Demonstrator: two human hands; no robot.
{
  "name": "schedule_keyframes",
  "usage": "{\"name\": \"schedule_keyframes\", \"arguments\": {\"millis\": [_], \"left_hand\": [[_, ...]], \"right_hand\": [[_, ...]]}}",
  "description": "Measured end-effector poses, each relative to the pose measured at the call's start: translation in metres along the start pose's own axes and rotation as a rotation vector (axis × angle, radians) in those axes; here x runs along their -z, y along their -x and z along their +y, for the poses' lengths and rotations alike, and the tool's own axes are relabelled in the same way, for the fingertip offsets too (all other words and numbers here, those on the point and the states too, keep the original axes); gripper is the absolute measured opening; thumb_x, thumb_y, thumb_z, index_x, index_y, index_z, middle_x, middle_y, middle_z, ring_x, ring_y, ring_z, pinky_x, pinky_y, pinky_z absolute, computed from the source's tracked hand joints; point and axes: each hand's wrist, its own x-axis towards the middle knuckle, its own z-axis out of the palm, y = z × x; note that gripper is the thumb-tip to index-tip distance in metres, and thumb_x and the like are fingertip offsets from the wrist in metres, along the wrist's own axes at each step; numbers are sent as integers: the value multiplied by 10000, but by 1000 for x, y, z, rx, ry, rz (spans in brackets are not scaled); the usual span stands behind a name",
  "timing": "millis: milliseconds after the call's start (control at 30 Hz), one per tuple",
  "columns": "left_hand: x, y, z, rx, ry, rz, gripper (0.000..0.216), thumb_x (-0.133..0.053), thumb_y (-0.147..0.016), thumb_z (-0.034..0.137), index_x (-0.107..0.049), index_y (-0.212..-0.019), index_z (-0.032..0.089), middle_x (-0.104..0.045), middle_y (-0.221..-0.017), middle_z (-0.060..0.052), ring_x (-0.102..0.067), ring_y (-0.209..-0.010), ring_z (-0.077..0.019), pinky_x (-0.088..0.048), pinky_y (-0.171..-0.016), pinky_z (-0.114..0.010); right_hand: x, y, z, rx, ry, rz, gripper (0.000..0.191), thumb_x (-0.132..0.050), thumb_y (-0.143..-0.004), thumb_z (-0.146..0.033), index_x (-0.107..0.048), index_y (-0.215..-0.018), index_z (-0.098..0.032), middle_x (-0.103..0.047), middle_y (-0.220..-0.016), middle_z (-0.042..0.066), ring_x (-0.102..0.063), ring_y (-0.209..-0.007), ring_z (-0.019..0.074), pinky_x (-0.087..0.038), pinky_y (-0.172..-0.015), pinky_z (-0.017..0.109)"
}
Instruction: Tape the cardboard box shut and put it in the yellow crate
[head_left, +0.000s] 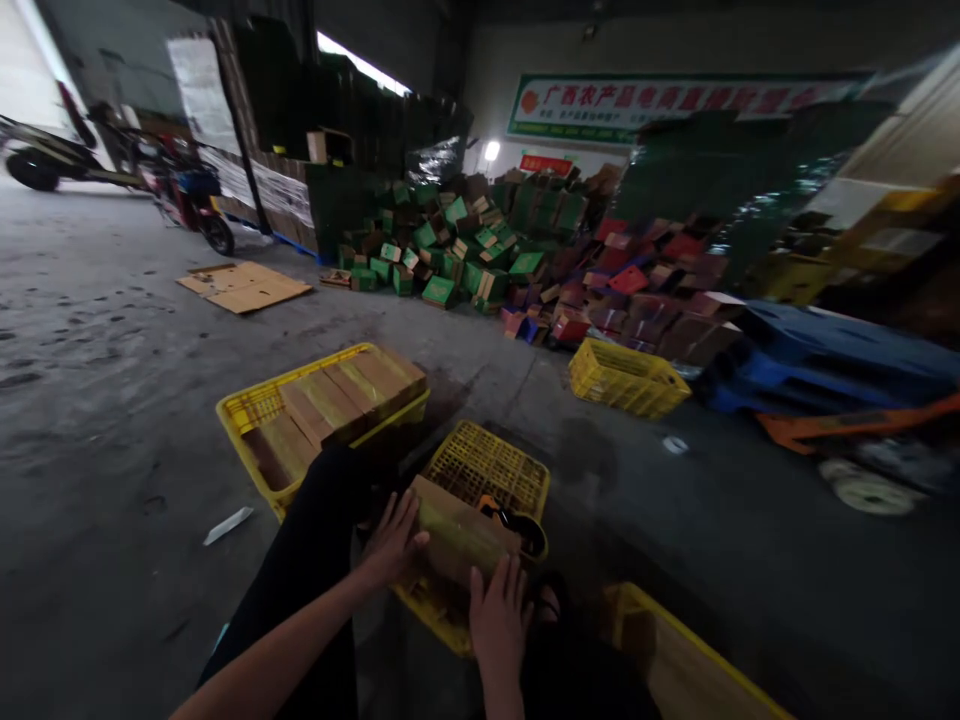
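L hand [394, 542] + R hand [498, 612] holding taped box [461, 530]; underside hidden, blk tool [519, 522] blurry.

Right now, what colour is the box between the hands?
The box is brown, yellowish along its middle; best view: head.

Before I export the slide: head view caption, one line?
Both hands on a box over a yellow crate, a second crate of boxes to the left, green cartons heaped behind.
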Motion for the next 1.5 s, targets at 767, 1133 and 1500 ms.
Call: {"name": "schedule_keyframes", "arguments": {"millis": [767,1133,1500], "left_hand": [[-2,4,2,-12,-247,28,575,-301,-1028,451,-318,-1563,243,-241,-1644,-56,-170,-1520,-312,-213,-1188,-552],[-16,10,-11,-147,-174,85,848,-279,-977,660,-150,-1594,92,-156,-1651,-181,-81,-1524,-365,-258,-1181,-513],[-8,0,-7,-95,-137,-77,1076,-377,-848,813,-176,-1579,50,-86,-1650,-229,-14,-1514,-422,-212,-1174,-545]], "right_hand": [[-1,-3,-11,-23,-154,-18,716,-154,-1025,-518,-339,-1531,-47,-340,-1577,204,-269,-1478,331,-154,-1179,586],[-26,-2,1,-86,-302,-29,865,-224,-988,-599,-191,-1536,69,-149,-1611,301,-198,-1484,398,-253,-1161,518],[-29,-8,5,-21,-340,-79,1091,-311,-886,-760,-111,-1523,104,-91,-1591,363,-177,-1477,440,-220,-1168,528]]}}
